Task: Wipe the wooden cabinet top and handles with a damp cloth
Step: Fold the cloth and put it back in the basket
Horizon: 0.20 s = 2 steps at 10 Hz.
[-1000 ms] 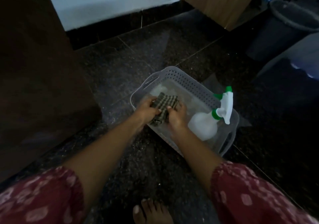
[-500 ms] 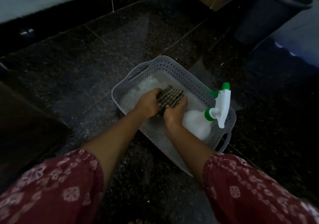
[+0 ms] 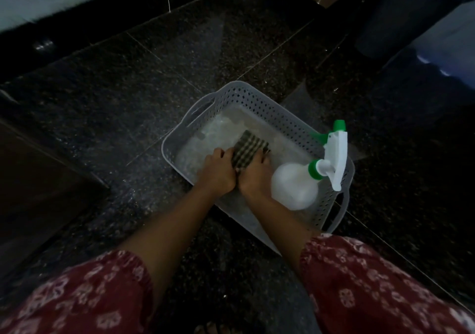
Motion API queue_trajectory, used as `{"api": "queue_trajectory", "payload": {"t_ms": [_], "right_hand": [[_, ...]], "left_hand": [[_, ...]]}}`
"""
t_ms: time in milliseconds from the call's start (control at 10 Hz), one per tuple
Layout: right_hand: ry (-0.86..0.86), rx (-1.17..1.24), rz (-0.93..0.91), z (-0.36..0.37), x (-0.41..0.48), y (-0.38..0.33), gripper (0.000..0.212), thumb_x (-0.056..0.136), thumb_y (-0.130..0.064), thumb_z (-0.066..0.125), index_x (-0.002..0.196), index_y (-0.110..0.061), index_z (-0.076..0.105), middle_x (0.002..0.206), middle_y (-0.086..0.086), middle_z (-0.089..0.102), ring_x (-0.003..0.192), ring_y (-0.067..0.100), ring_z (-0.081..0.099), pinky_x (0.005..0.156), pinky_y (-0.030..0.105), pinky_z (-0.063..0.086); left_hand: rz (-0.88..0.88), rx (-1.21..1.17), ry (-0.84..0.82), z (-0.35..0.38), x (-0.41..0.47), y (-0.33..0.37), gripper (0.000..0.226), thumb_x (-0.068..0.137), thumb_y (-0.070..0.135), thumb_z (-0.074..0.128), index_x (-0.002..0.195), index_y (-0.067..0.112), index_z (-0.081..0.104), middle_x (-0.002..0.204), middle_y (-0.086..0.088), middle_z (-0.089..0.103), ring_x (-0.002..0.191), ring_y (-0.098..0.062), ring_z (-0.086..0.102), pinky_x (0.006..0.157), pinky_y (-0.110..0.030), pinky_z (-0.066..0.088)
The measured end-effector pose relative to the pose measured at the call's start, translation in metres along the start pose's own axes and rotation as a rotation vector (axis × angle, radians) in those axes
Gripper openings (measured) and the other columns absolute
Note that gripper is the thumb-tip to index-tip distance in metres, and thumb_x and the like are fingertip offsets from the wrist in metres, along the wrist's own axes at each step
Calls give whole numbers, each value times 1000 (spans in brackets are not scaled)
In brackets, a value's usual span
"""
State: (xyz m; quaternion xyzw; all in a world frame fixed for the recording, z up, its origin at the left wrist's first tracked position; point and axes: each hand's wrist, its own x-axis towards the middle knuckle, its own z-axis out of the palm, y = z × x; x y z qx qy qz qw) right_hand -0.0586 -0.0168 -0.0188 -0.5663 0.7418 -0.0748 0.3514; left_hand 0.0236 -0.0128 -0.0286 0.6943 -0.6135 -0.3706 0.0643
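gripping the checked cloth point(image 3: 248, 150) together, left hand point(image 3: 218, 173) and right hand point(image 3: 255, 177) curl round it inside the grey basket point(image 3: 259, 102); spray bottle point(image 3: 295, 186) at three o'clock.

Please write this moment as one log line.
left hand, right hand: grip checked cloth | where: grey basket | spray bottle: same basket

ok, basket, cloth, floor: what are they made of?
Basket: likely moulded plastic, pale grey, matte; regular punched holes and moulded handle slots. Checked cloth: woven fabric, soft; it folds and bunches. Floor: polished speckled dark stone, probably granite; glossy reflections, thin tile joints.
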Motion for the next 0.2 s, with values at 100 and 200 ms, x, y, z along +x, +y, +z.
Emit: {"api": "queue_trajectory", "payload": {"t_ms": [100, 200], "right_hand": [[15, -202, -35, 4, 2, -2, 55, 96, -18, 43, 145, -6, 19, 150, 23, 23, 130, 38, 36, 107, 44, 34], [51, -327, 17, -2, 2, -11, 55, 96, -21, 45, 144, -6, 23, 151, 23, 21, 131, 38, 34, 107, 43, 34]], "left_hand": [[37, 192, 84, -14, -6, -1, 53, 96, 26, 39, 145, 14, 26, 147, -12, 30, 133, -32, 31, 107, -43, 33], [68, 300, 162, -32, -9, -7, 57, 94, 21, 39, 148, 14, 21, 155, -9, 22, 141, -28, 23, 114, -40, 25]]}}
